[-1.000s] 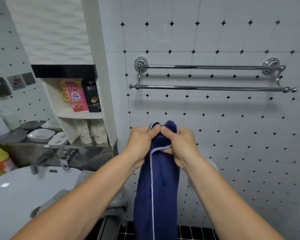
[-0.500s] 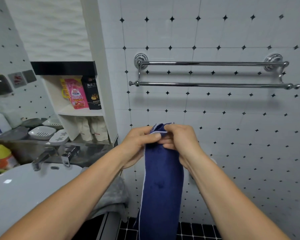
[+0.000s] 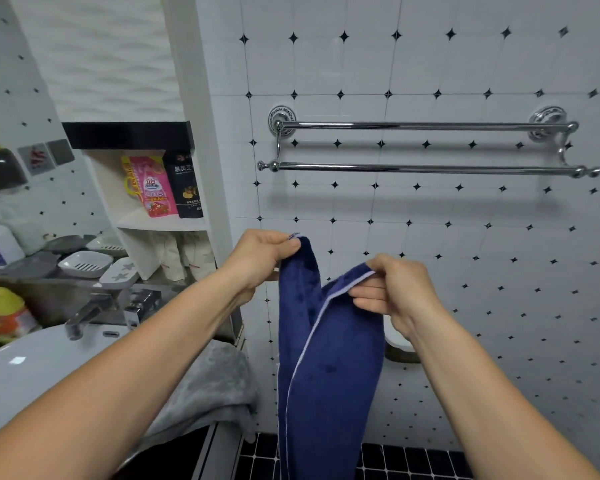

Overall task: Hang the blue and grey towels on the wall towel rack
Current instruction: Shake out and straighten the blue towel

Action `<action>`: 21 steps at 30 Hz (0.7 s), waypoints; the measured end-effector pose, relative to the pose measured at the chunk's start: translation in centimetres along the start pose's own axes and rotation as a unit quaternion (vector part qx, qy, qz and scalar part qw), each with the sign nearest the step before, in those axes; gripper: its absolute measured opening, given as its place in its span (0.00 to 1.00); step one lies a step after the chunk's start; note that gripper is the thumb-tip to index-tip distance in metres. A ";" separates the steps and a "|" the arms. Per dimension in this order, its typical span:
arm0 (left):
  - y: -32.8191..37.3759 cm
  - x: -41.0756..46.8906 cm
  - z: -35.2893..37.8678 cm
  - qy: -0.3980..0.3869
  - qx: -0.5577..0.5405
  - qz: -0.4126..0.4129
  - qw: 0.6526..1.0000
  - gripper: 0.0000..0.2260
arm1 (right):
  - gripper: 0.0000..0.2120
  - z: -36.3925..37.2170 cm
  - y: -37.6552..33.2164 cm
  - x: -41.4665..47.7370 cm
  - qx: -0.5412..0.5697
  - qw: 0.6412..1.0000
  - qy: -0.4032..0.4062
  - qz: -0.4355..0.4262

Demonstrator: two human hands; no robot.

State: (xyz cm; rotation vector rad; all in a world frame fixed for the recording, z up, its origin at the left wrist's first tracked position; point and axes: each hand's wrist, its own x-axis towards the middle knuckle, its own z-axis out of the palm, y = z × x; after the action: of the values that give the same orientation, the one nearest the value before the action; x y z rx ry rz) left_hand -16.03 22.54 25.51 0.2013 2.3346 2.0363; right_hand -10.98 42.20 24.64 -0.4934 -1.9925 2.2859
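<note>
- Left hand [image 3: 261, 258] pinches a top corner of the blue towel [image 3: 328, 362]. Right hand [image 3: 397, 294] pinches its white-trimmed edge, apart from the left.
- Towel hangs straight down between the forearms.
- Towel rack [image 3: 423, 167]: two bars, above and beyond both hands, long axis left to right. Right hand is nearer its middle.
- Held edge runs roughly parallel to the bars. Judged next: lift up and over the front bar.
- Grey towel [image 3: 205, 386] lies crumpled by the sink [image 3: 32, 368], low left, untouched.
</note>
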 end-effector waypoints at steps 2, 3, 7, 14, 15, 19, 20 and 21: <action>0.2 -0.5 1.1 -0.034 0.013 0.012 0.999 0.08 | 0.10 1.3 0.0 -0.4 -0.018 0.999 -0.036 0.003; 0.1 -0.8 1.7 -0.056 0.020 0.020 0.998 0.08 | 0.10 2.0 0.0 -0.6 -0.023 0.998 -0.054 0.001; -0.5 -2.4 2.3 -0.116 0.045 0.069 0.990 0.07 | 0.10 3.6 0.4 -1.0 -0.004 0.997 -0.072 -0.010; -1.2 -2.3 0.7 -0.088 0.156 0.156 0.971 0.08 | 0.10 4.2 0.4 -1.4 -0.045 0.996 -0.069 -0.042; -1.1 -2.2 0.5 -0.081 0.171 0.155 0.970 0.07 | 0.10 4.3 0.4 -1.4 -0.057 0.995 -0.075 -0.044; -0.6 -1.5 -0.4 -0.067 0.140 0.114 0.981 0.08 | 0.07 3.4 0.5 -1.0 -0.094 0.988 -0.068 -0.102; -0.4 -1.6 -0.7 -0.075 0.119 0.108 0.984 0.07 | 0.05 2.9 0.4 -0.6 -0.113 0.983 -0.056 -0.137; -0.2 -1.6 -0.9 -0.082 0.102 0.106 0.986 0.05 | 0.07 2.4 0.4 -0.3 -0.138 0.974 -0.063 -0.168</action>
State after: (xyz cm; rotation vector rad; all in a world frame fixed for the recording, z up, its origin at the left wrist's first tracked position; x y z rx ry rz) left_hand -14.59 21.39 25.39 0.6250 2.5064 1.7756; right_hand -11.34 39.83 24.59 -0.0155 -2.2624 1.8933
